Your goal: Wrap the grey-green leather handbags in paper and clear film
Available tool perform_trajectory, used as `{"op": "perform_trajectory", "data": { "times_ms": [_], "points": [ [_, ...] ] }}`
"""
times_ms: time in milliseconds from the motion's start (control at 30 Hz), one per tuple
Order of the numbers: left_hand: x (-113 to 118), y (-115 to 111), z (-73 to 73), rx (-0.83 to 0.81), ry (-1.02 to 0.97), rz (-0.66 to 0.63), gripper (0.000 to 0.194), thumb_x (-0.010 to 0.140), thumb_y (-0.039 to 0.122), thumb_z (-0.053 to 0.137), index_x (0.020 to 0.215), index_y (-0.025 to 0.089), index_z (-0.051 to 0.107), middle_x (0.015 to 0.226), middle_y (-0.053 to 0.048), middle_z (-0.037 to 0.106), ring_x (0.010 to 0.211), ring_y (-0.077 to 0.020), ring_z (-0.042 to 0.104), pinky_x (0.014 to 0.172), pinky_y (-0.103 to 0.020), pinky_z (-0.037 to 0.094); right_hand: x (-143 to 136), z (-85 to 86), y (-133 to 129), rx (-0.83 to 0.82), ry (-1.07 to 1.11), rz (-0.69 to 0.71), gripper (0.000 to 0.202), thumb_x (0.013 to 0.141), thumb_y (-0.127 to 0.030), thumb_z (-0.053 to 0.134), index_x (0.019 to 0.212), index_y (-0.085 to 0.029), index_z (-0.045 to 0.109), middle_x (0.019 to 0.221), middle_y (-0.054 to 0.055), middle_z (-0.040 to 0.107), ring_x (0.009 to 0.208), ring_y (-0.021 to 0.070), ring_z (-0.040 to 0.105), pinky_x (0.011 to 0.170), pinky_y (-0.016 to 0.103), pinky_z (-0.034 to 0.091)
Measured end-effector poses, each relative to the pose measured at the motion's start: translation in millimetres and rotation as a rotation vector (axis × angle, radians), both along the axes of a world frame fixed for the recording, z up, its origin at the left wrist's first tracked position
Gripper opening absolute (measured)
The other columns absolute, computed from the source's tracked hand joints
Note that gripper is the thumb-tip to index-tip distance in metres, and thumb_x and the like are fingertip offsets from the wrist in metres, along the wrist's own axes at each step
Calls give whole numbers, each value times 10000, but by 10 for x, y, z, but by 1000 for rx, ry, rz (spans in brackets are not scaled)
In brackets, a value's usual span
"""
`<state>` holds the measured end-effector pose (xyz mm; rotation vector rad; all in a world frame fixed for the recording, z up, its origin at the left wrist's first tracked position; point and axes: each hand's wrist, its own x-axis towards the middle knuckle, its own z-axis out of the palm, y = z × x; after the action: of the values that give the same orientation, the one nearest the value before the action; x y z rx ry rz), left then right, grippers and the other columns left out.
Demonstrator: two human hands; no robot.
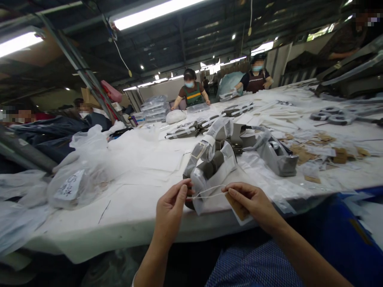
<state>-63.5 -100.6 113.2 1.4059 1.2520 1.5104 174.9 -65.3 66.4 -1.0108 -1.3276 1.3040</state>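
Observation:
My left hand [174,205] pinches one end of a thin white string [209,192] with thumb and fingers. The string runs taut across to my right hand [254,201], closed on its other end and on a brown hang tag [237,207] with a white card behind it. Just beyond both hands lies a dark grey bag [211,165], its strap and parts wrapped in pale, translucent material. The bag's lower edge is close behind my left fingertips; whether they touch it I cannot tell.
Brown tags [323,149] lie scattered at the right, near a wrapped grey bag part [281,159]. Wrapped straps [209,119] stretch behind. A clear plastic sack [79,181] stands at left on the white-covered table [131,211]. Two masked co-workers [193,93] stand across it. A blue bin [338,235] is at right.

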Motion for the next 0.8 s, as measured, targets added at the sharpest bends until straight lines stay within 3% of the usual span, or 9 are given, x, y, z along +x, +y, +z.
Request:
{"op": "perform_trajectory", "data": {
  "times_ms": [100, 167, 300, 433, 567, 633, 800],
  "points": [
    [-218, 121, 182, 164, 58, 138, 294, 908, 405, 635, 1117, 215, 716, 1068, -68, 731, 912, -193, 694, 758, -290, 577, -58, 123, 112, 139, -126, 0, 303, 828, -492, 694, 960, -230, 769, 999, 58, 760, 883, 201, 680, 735, 277, 529],
    [-333, 313, 298, 207, 119, 124, 292, 890, 394, 658, 1108, 209, 719, 1084, -70, 731, 952, -200, 689, 814, -307, 560, -115, 212, 207, 237, -215, 1, 285, 849, -479, 668, 964, -240, 772, 1002, 53, 761, 917, 213, 687, 765, 293, 537],
    [-474, 848, 416, 42, 219, -202, 380, 854, 401, 686, 1167, 185, 697, 1132, -97, 723, 982, -213, 669, 767, -288, 525, -256, 352, 407, 395, -330, 4, 272, 867, -454, 645, 1001, -255, 772, 1076, 50, 752, 1008, 240, 684, 818, 331, 551],
    [-511, 1271, 413, -102, 341, -590, 501, 852, 421, 682, 1301, 209, 620, 1147, -89, 712, 896, -178, 638, 646, -234, 443, -385, 443, 561, 462, -347, 56, 258, 869, -421, 643, 1013, -247, 767, 1124, 52, 742, 1017, 241, 692, 855, 351, 558],
    [-423, 1482, 353, -147, 284, -935, 505, 774, 405, 776, 1218, 191, 664, 1082, -80, 711, 971, -201, 620, 808, -281, 464, -475, 490, 649, 514, -390, 97, 219, 870, -377, 647, 998, -248, 769, 1095, 34, 752, 1005, 225, 695, 909, 346, 542],
    [-352, 1545, 314, -157, 263, -987, 470, 706, 380, 835, 1102, 161, 708, 978, -68, 713, 920, -196, 621, 827, -295, 468, -507, 504, 676, 536, -406, 100, 209, 868, -370, 652, 986, -244, 770, 1061, 31, 760, 988, 224, 699, 893, 333, 545],
    [-275, 1570, 265, -144, 240, -932, 419, 668, 382, 860, 974, 125, 731, 835, -41, 694, 765, -166, 609, 743, -284, 476, -513, 539, 677, 560, -432, 65, 221, 880, -352, 635, 1024, -247, 767, 1060, 29, 761, 987, 230, 704, 903, 335, 545]
  ]
}}
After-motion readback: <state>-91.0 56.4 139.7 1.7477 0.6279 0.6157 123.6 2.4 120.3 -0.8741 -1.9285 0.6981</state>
